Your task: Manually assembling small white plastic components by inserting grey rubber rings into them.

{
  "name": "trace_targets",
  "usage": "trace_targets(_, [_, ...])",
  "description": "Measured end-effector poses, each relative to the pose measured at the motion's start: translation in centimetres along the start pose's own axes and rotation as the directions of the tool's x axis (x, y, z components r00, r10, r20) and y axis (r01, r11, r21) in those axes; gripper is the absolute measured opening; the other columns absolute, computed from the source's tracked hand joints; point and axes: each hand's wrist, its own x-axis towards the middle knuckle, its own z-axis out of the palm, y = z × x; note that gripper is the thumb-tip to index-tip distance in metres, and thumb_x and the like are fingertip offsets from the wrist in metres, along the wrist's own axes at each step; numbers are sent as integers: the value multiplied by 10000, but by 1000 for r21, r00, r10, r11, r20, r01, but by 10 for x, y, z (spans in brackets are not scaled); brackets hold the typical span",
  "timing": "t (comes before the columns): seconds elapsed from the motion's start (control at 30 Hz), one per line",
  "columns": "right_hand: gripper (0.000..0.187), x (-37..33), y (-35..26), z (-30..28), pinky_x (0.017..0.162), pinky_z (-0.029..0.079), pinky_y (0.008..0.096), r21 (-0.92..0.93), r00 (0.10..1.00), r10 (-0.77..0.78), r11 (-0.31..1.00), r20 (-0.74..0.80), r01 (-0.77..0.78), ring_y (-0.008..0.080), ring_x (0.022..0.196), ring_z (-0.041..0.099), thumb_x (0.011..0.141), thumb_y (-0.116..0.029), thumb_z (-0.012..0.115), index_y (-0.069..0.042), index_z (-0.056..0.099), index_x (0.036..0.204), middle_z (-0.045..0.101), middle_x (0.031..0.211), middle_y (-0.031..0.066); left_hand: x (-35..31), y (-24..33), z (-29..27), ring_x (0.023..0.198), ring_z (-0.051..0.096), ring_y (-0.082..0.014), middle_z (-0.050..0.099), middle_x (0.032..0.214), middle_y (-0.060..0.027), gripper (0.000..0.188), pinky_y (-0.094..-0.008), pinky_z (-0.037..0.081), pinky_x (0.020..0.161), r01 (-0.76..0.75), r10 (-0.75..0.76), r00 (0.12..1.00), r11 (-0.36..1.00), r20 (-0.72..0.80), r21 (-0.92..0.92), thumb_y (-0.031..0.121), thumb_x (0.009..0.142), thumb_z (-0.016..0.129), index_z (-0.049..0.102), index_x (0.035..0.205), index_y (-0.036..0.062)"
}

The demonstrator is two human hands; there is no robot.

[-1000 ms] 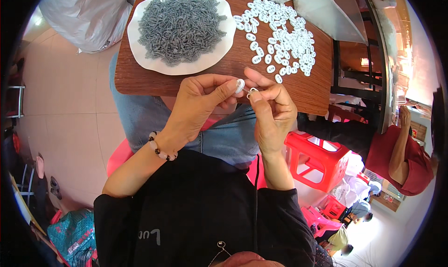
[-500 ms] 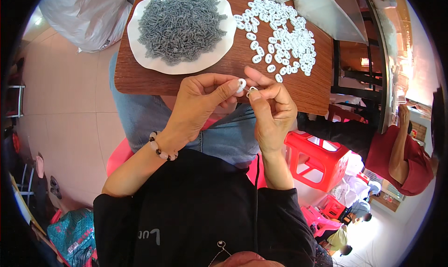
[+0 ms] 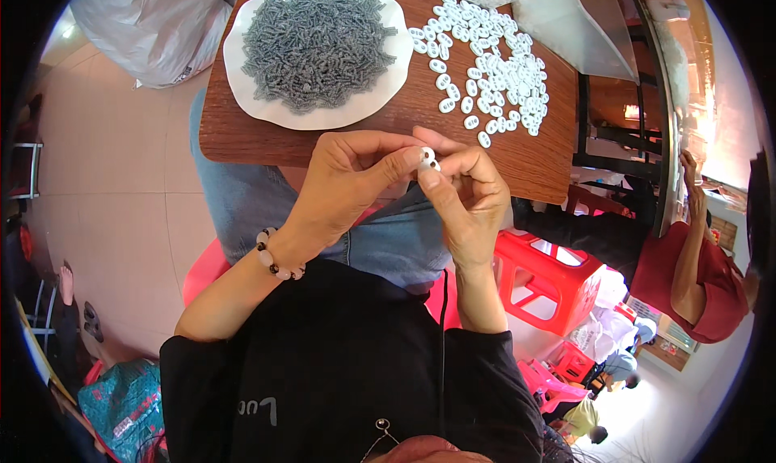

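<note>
Just in front of the table's near edge, my left hand (image 3: pixel 343 184) and my right hand (image 3: pixel 470 196) meet at the fingertips. Both are closed in a pinch on a small white piece (image 3: pixel 428 158) with dark holes, mostly covered by the thumbs. I cannot make out whether a spring is caught in it. Beyond my left hand stands a white scalloped plate (image 3: pixel 241 83) heaped with small grey coil springs (image 3: pixel 315 46). Past my right hand, many white oval two-hole pieces (image 3: pixel 509 75) are scattered on the brown table (image 3: pixel 388 117).
A white bag (image 3: pixel 149 30) lies left of the table. A red plastic stool (image 3: pixel 550 281) stands at my right, with a person in a dark red shirt (image 3: pixel 695 277) beyond it. Translucent plastic sheeting (image 3: pixel 558 22) borders the table's far right.
My fingertips have drawn together. The white piece in my left fingers and the small ringed part in my right were apart; now they meet. The person at the right has shifted an arm.
</note>
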Motion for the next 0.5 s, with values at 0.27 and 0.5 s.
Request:
trace_targets(0.27, [388, -1, -14, -4, 883, 462, 293, 139, 992, 84, 985, 93, -97, 207, 1026, 591, 835, -36, 653, 65, 535, 1190, 549, 1231, 252, -2, 4, -2, 710, 602, -80, 672, 831, -55, 222, -217, 496, 667, 10, -8, 992, 1000, 125, -12, 172, 874, 670, 678, 975, -26])
trace_targets(0.5, [421, -4, -2, -13, 881, 472, 312, -47, 979, -32, 998, 201, 43, 208, 992, 597, 844, -70, 661, 75, 529, 1217, 550, 1226, 247, -1, 5, -2, 644, 539, -43, 639, 739, -22, 249, -174, 433, 571, 77, -71, 991, 996, 118, -51, 215, 845, 711, 697, 935, -16])
